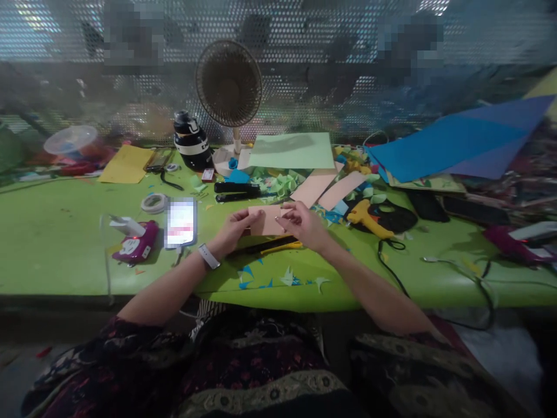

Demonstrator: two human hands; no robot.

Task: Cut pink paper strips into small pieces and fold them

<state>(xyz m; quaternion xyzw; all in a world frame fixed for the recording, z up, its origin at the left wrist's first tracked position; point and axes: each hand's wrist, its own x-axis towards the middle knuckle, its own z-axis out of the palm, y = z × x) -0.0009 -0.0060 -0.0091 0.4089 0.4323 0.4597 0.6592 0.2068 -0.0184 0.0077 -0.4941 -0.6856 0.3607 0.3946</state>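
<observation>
Both hands hold a small pink paper piece [268, 219] just above the green table [65, 244]. My left hand [237, 227] grips its left edge with the fingers curled; a watch is on that wrist. On the right edge, my right hand [301, 223] pinches the paper between thumb and fingertips. A yellow-and-black cutter [272, 247] lies on the table right under the hands. Small blue and green paper scraps [287, 277] are scattered in front of them.
Near the left hand lie a phone [181, 223], a tape roll [154, 203] and a purple device [134, 242]. Behind are a stapler [237, 191], pink strips [331, 188], a green sheet [292, 151], a fan [228, 84]. Right: a yellow glue gun [368, 217], blue sheets [456, 142].
</observation>
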